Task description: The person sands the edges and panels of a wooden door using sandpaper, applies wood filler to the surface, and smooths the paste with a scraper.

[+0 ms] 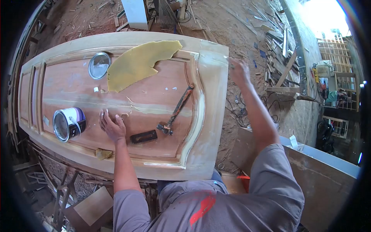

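A wooden door (116,96) lies flat in front of me, smeared with pale filler along its right frame. My left hand (112,125) rests flat on the panel, fingers spread, between an open can (68,123) and a small black scraper (143,136). My right hand (239,71) is blurred beyond the door's right end, fingers closed, apparently on a thin pale tool that I cannot make out. A hammer (176,112) lies on the panel right of the left hand.
A can lid (99,65) and a yellow sheet of foam (139,63) lie on the door's far side. Wood offcuts (276,42) litter the dirt floor. A board-sided box (320,178) stands at the right, a white post (135,13) beyond the door.
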